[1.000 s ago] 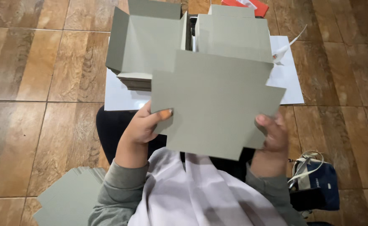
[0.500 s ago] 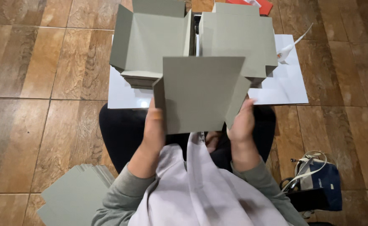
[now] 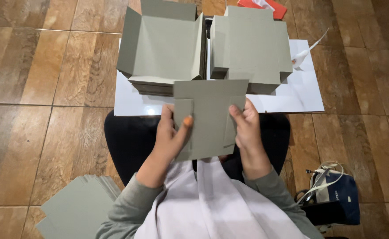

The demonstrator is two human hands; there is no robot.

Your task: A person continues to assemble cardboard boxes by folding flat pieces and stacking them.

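I hold a grey cardboard cut-out [image 3: 210, 110] over my lap with both hands. My left hand [image 3: 172, 135] grips its left side and presses a side flap inward with the thumb. My right hand [image 3: 247, 128] grips the right side, where the other flap is bent in too. In front of me a white board [image 3: 300, 97] lies on the floor. On it stand a stack of folded grey trays [image 3: 163, 44] with raised flaps and, to its right, a stack of folded grey pieces [image 3: 249, 42].
A pile of flat grey cardboard sheets [image 3: 77, 210] lies on the wooden floor at my lower left. A dark blue bag with white cords [image 3: 334, 194] sits at my lower right. A red object [image 3: 261, 5] lies beyond the board.
The wide flat cut-out has had its side flaps folded inward, so it looks narrower. My hands have come closer together on it.
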